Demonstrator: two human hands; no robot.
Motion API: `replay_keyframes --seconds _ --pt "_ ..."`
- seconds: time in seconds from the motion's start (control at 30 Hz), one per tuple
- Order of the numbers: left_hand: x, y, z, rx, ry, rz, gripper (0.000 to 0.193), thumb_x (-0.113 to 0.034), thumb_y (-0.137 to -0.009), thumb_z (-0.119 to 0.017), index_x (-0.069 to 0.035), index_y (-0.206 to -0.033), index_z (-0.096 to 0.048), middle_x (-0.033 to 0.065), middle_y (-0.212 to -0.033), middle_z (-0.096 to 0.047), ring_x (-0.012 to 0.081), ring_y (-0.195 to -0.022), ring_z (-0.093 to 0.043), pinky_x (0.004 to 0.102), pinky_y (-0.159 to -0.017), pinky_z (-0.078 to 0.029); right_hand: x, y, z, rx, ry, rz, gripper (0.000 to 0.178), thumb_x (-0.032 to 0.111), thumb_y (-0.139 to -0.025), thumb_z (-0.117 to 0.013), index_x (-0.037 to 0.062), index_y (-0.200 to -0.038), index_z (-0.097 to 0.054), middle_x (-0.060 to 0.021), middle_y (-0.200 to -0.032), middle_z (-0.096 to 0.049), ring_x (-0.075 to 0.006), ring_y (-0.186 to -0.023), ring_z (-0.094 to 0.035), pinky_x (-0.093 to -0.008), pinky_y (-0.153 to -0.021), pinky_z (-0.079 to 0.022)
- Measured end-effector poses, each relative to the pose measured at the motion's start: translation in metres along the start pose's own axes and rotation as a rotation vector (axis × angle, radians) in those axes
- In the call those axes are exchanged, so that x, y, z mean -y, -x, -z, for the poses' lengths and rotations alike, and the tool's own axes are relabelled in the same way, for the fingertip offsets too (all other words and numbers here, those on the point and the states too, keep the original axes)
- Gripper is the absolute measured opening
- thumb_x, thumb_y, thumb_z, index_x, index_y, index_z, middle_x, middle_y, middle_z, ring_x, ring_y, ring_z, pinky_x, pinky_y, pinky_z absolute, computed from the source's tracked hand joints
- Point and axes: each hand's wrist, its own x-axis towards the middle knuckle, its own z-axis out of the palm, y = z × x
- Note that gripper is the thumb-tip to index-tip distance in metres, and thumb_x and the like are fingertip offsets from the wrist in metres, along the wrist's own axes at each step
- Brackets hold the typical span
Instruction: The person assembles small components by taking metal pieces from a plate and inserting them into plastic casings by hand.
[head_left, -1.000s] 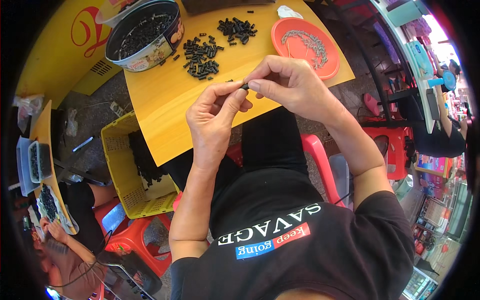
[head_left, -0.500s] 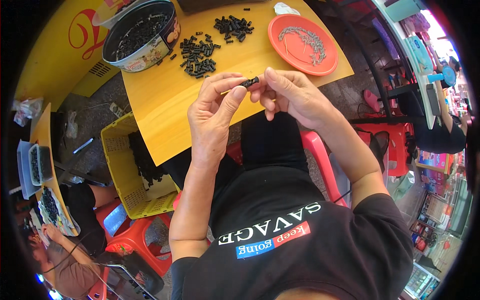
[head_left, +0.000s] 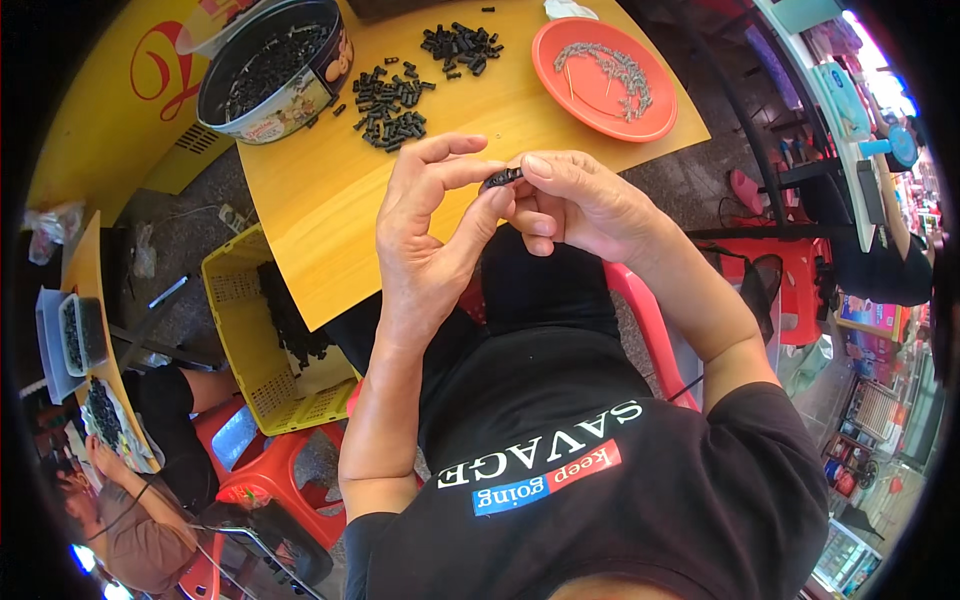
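Note:
A small black cylindrical plastic part point(head_left: 502, 178) is pinched between both hands above the table's near edge. My left hand point(head_left: 432, 200) grips one end between thumb and forefinger, with its other fingers raised. At the other end, my right hand point(head_left: 585, 195) closes thumb and fingers on the part, its lower fingers curled underneath. Beyond the hands, piles of similar black parts point(head_left: 390, 108) lie on the yellow table point(head_left: 300, 215). To their right sits a red plate point(head_left: 605, 120) holding many small grey pieces point(head_left: 630, 75) and a couple of thin sticks.
A round tub point(head_left: 290, 120) full of black pieces stands at the table's far left. Below the left edge is a yellow crate point(head_left: 240, 340) with black items inside. At the far left another person point(head_left: 150, 530) sits by red stools point(head_left: 290, 470). White tissue point(head_left: 570, 10) lies behind the plate.
The right thumb has moved onto the part's end, and its fingers have curled in. My left fingers have lifted and spread somewhat. The view has shifted slightly.

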Motion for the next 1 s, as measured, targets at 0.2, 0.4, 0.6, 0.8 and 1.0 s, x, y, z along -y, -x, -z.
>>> replay_keyframes --seconds 0.2,0.4,0.6,0.8,1.0 --pt "-0.007 0.006 -0.001 0.003 0.223 0.117 0.016 -0.003 -0.087 -0.074 -0.003 -0.103 -0.072 0.0114 -0.113 -0.062 0.0198 -0.106 -0.059 0.0316 -0.093 -0.046 -0.005 0.000 -0.002 0.028 -0.132 -0.025 0.033 0.036 -0.098 -0.063 0.0029 -0.099 -0.066 -0.0009 -0.089 -0.061 -0.0060 -0.064 -0.050 -0.0250 -0.060 -0.049" --pt "-0.009 0.006 -0.004 -0.004 0.235 0.090 0.016 -0.001 -0.088 -0.072 -0.003 -0.104 -0.073 0.0106 -0.108 -0.063 0.0180 -0.100 -0.061 0.0292 -0.089 -0.047 -0.007 0.000 -0.002 0.051 -0.220 -0.034 0.032 0.034 -0.096 -0.065 0.0027 -0.098 -0.065 -0.0004 -0.084 -0.058 -0.0056 -0.063 -0.046 -0.0257 -0.059 -0.046" --pt "-0.009 0.004 -0.004 -0.022 0.114 -0.003 0.019 0.001 -0.085 -0.074 -0.004 -0.103 -0.073 0.0100 -0.104 -0.065 0.0185 -0.097 -0.063 0.0300 -0.086 -0.048 -0.010 -0.001 -0.003 0.080 -0.225 0.001 0.034 0.036 -0.097 -0.064 0.0023 -0.101 -0.065 -0.0004 -0.081 -0.056 -0.0066 -0.064 -0.047 -0.0256 -0.060 -0.047" --pt "-0.006 0.001 -0.006 -0.011 0.077 -0.041 0.020 0.002 -0.084 -0.074 -0.004 -0.104 -0.073 0.0096 -0.102 -0.066 0.0192 -0.094 -0.064 0.0302 -0.084 -0.049 -0.008 0.001 -0.001 0.077 -0.193 0.003 0.032 0.034 -0.099 -0.062 0.0026 -0.101 -0.064 0.0008 -0.077 -0.054 -0.0066 -0.065 -0.047 -0.0255 -0.060 -0.048" --pt "-0.011 -0.001 -0.004 0.034 -0.005 -0.153 0.024 0.006 -0.082 -0.073 -0.003 -0.104 -0.070 0.0112 -0.104 -0.066 0.0218 -0.093 -0.066 0.0307 -0.081 -0.051 -0.011 0.001 0.002 0.087 -0.261 -0.006 0.025 0.029 -0.096 -0.067 0.0046 -0.092 -0.063 0.0030 -0.065 -0.050 -0.0086 -0.059 -0.050 -0.0268 -0.063 -0.049"
